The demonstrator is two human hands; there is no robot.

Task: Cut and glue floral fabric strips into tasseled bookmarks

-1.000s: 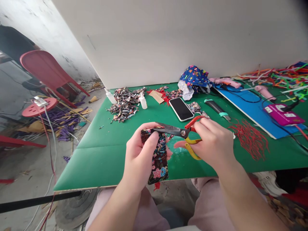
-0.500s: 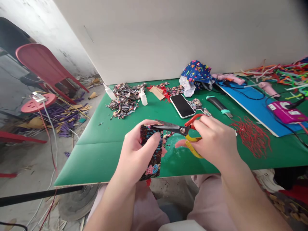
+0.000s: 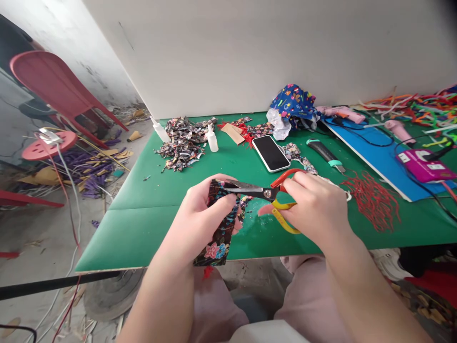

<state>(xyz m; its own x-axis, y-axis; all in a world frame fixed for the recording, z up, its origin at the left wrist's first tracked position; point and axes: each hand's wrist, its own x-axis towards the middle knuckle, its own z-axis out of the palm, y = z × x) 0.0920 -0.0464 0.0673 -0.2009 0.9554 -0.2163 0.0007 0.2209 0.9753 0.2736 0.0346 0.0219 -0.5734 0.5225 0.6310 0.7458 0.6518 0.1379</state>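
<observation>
My left hand (image 3: 203,214) grips a dark floral fabric piece (image 3: 216,240), its thumb pressed over the front and a red tassel (image 3: 207,272) hanging from the lower end. In my right hand (image 3: 314,200) is a pair of scissors (image 3: 267,193) with red and yellow handles. The blades lie across the top edge of the fabric, close to my left thumb; whether they are cutting into it I cannot tell. Small fabric bits (image 3: 245,204) show just behind the piece, over the green table (image 3: 143,233).
Beyond my hands lie a phone (image 3: 271,153), a box cutter (image 3: 325,155), two white bottles (image 3: 212,140) and a heap of fabric scraps (image 3: 182,143). To the right are red strings (image 3: 374,202), a blue board (image 3: 371,157) and pink glue guns (image 3: 344,114). A red chair (image 3: 60,90) stands left.
The fabric piece has tilted, its lower end swinging left. The scissor blades look closer together and sit slightly further left. The whole view has shifted a little.
</observation>
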